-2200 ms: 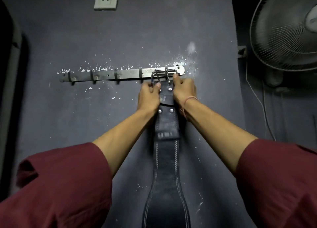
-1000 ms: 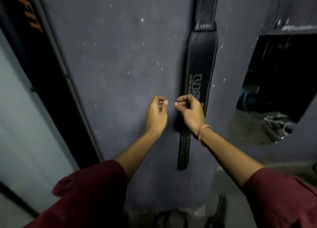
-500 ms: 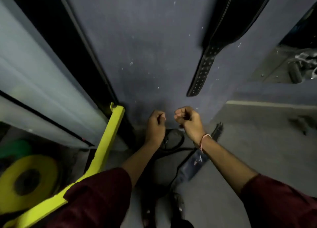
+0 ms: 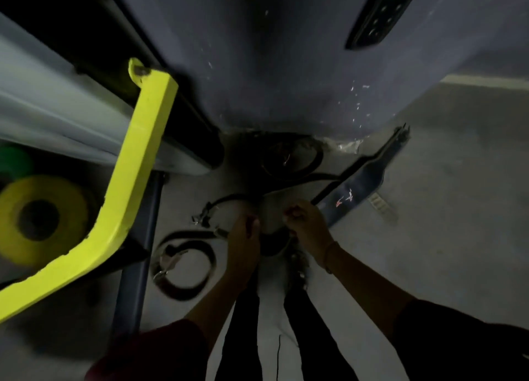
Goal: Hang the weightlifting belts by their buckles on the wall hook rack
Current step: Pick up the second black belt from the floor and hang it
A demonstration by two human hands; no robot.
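Observation:
I am looking down at the floor at the foot of the dark wall, where several weightlifting belts lie. A black belt [image 4: 186, 269] is coiled at the left with its metal buckle showing. Another black belt [image 4: 220, 208] curves above it, and one more belt [image 4: 289, 160] is coiled against the wall. A blue belt [image 4: 355, 191] lies stretched out to the right. The tail of the hung belt [image 4: 375, 16] dangles at top right. My left hand [image 4: 243, 237] and right hand [image 4: 306, 226] hover over the belts with curled fingers, holding nothing that I can make out. The hook rack is out of view.
A yellow metal frame [image 4: 137, 165] slants across the left, with a yellow weight plate [image 4: 40, 217] and a green plate [image 4: 14, 160] behind it. A blue post [image 4: 137, 251] stands beside the coiled belt. My black trouser legs [image 4: 243, 323] are below my hands. Grey floor spreads right.
My view has swung down from the rack and the hung belt to the floor. Both hands let go of the buckle and have dropped, fingers curled, toward the belts lying there.

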